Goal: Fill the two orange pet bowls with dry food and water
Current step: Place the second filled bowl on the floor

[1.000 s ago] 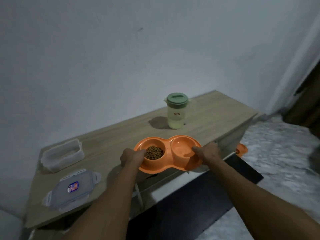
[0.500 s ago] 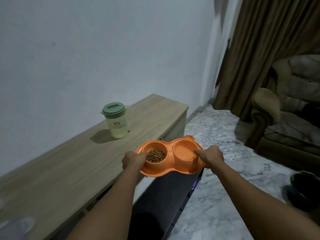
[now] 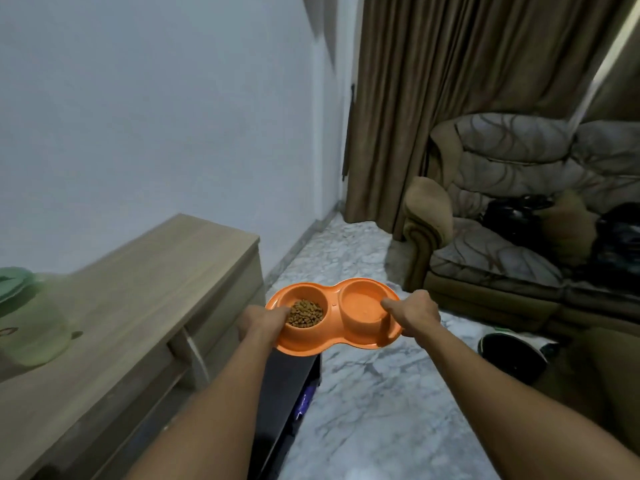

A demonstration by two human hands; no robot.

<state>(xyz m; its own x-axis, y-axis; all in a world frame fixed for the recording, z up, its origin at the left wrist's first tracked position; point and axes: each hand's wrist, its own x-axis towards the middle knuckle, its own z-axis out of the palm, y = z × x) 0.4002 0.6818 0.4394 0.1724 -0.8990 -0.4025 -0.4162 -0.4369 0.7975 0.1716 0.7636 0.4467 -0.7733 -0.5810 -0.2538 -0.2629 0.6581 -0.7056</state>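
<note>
Orange pet bowls (image 3: 334, 303), 2 joined in 1 dish, are gripped above the marble floor (image 3: 363, 393) by 2 hands: left hand (image 3: 261, 322) curled on the left rim, right hand (image 3: 414, 315) on the right. Dry food (image 3: 305, 312) is seen in the left bowl. 1 jug (image 3: 27, 320) stands on 1 cabinet (image 3: 156, 271).

Green-lidded jug (image 3: 29, 327) on wooden cabinet (image 3: 156, 271)
</note>
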